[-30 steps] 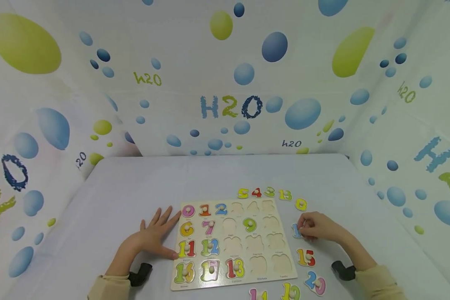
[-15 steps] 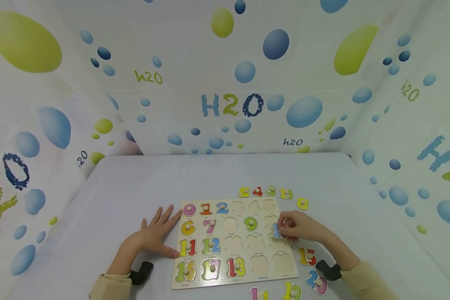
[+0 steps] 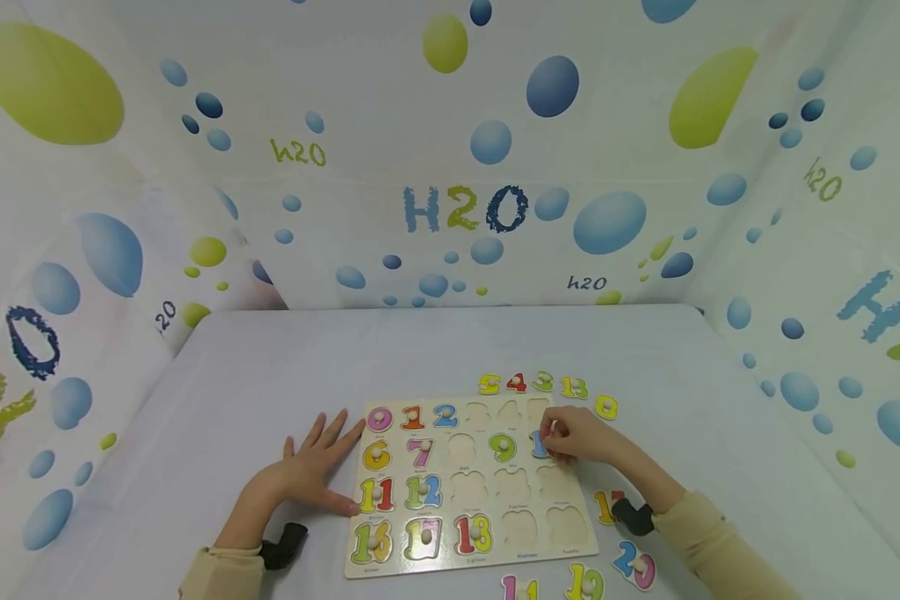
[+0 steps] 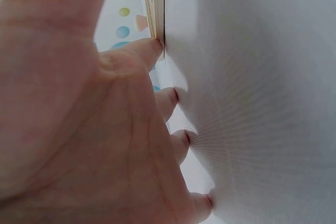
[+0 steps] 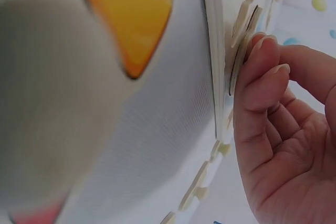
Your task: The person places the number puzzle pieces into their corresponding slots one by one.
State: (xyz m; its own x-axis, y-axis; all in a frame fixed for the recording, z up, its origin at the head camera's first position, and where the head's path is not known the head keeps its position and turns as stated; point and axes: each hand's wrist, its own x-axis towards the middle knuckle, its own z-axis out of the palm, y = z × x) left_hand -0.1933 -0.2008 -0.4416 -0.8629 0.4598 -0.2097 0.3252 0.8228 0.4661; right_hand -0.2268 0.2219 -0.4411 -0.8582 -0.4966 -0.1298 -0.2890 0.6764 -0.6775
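Observation:
A wooden number puzzle board (image 3: 495, 567) lies on the table, with several knobbed pieces seated in its pockets. My left hand (image 3: 307, 471) rests spread at the board's left side, thumb and index fingertip at its edge; in the left wrist view the fingertips press the cloth beside the board's edge (image 4: 159, 3). With thumb and fingers my right hand (image 3: 581, 435) pinches a number puzzle piece (image 3: 537, 444) showing a blue 1, its other part hidden by the fingers. It overlaps the right-end pocket of the second row. In the right wrist view the piece (image 5: 239, 69) tilts close over the board.
Loose pieces 5 (image 3: 489, 384), 4 (image 3: 517, 382), 3 (image 3: 543, 382), 13 (image 3: 574, 387) and 8 (image 3: 606, 407) lie behind the board. A partly covered piece (image 3: 604, 508) sits under the right wrist strap (image 3: 633, 517). Pieces 20 (image 3: 634, 567) and 19 (image 3: 585, 582) lie nearer.
My right hand has carried the blue number piece left from the table beside the board to over the second row's right end. The left hand stays in place.

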